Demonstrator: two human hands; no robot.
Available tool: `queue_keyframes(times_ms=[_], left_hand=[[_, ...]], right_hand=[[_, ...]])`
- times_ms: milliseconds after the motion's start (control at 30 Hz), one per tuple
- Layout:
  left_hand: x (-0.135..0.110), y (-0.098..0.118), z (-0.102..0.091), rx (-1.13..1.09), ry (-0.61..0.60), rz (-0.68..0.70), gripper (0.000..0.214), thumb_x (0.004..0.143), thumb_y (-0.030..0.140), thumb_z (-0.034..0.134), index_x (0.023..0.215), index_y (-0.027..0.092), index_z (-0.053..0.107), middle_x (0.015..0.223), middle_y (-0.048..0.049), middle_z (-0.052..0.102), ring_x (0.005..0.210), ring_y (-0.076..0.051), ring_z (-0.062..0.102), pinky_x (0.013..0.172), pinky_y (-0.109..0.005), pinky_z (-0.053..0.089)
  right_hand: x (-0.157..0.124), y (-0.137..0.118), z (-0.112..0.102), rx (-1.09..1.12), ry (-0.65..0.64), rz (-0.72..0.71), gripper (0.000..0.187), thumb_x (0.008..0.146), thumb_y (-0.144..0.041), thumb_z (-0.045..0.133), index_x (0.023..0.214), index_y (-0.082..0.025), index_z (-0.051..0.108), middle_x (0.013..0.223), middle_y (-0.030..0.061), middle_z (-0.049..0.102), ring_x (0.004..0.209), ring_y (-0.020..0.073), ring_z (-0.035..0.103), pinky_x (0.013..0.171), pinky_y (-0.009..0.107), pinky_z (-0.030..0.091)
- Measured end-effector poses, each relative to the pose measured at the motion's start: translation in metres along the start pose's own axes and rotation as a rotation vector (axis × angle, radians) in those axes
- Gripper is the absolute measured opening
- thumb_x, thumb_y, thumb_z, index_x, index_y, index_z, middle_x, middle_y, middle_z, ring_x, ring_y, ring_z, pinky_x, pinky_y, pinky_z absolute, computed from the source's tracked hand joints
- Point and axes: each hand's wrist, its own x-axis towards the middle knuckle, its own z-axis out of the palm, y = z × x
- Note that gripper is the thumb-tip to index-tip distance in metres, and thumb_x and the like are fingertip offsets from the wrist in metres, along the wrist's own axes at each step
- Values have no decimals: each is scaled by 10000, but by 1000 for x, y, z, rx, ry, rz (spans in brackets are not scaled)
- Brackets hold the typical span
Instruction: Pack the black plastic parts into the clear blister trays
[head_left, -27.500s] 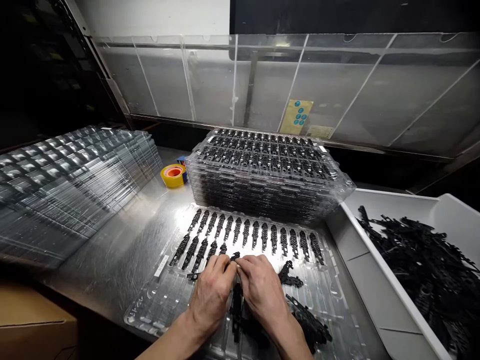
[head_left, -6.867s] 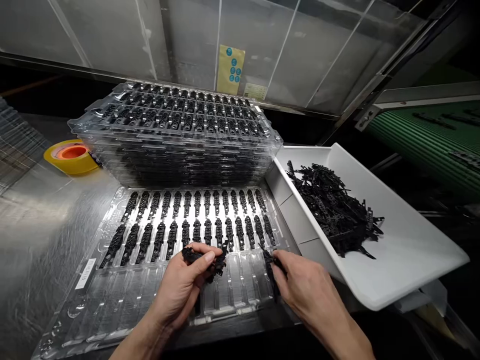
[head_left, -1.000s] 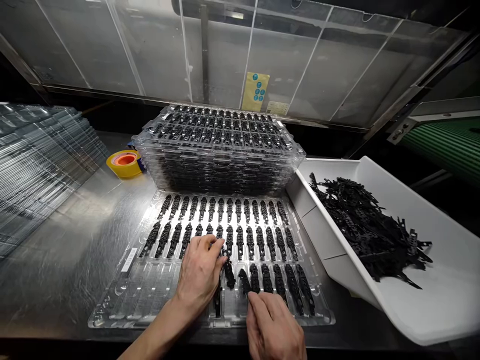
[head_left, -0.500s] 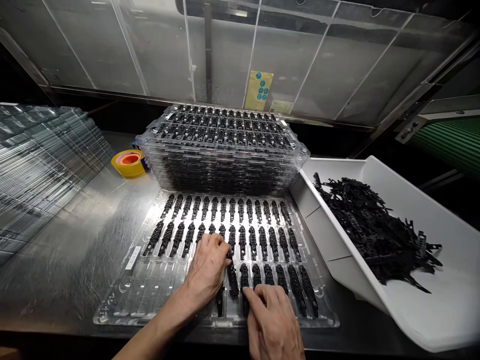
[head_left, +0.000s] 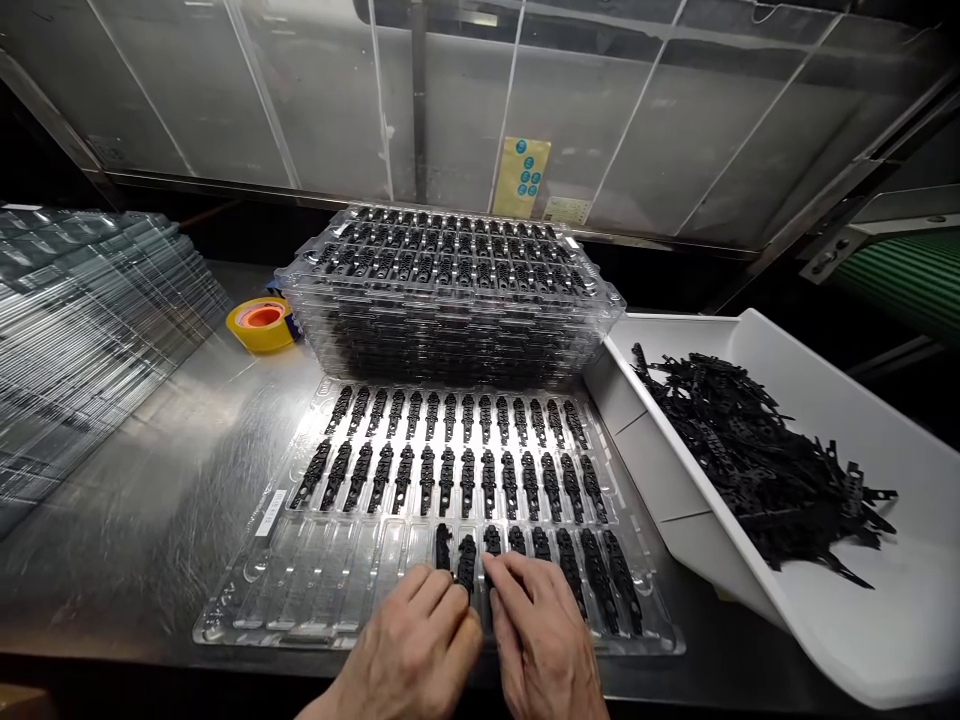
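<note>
A clear plastic tray [head_left: 255,590] lies in front of me, with narrow black plastic parts in slots in three rows. My left hand [head_left: 420,635] has its fingers curled around the lower end of a black plastic part [head_left: 466,562] in the front row. Left of that one, another black part [head_left: 443,548] sits partly behind my left fingers. Close beside it, my right hand [head_left: 544,640] is closed, thumb and fingertips at a neighbouring black part [head_left: 492,541]; its lower end is hidden by my fingers.
Behind the tray rises a stack of filled clear trays [head_left: 450,320]. A white bin [head_left: 757,590] with a heap of loose black parts [head_left: 757,460] stands right. At left are stacked clear trays [head_left: 97,330] and a yellow tape roll [head_left: 262,325] on the metal table [head_left: 187,480].
My left hand has come down toward the tray's front edge, from the middle row to the lower end of a front-row part. My right hand has stayed nearly in place.
</note>
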Motion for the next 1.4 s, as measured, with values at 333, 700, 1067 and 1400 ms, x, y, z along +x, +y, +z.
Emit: queue_keyframes(times_ms=[333, 700, 1067, 1400], left_hand=[[-1, -30, -7, -35, -178, -134, 175, 921, 117, 431, 982, 147, 592, 934, -76, 599, 802, -192, 497, 652, -314, 456], [9, -59, -4, -92, -314, -47, 111, 924, 231, 515, 947, 196, 617, 934, -38, 622, 1033, -221, 480, 895, -375, 422], [21, -57, -2, -286, -335, -112, 169, 867, 64, 468, 950, 175, 564, 943, -44, 593, 881, -191, 484, 785, -331, 459], [19, -46, 11, -222, -221, -185, 164, 896, 87, 400, 835, 159, 534, 929, -76, 558, 858, -205, 489, 737, -362, 484]], right_hand=[[13, 4, 8, -184, -107, 12, 244, 899, -201, 478, 1082, -268, 625, 1239, 51, 568, 1178, 302, 440, 852, 448, 432], [9, -29, 24, -159, -22, 12, 325, 854, -252, 548, 1164, -159, 576, 1222, 112, 567, 1139, 314, 471, 875, 457, 433], [15, -36, 25, -116, 37, 261, 167, 880, -177, 473, 957, -213, 617, 1280, 96, 516, 1254, 332, 371, 926, 527, 374], [7, -44, 24, -159, 48, 241, 280, 896, -203, 460, 1130, -233, 611, 1288, 55, 551, 1248, 320, 403, 970, 503, 346]])
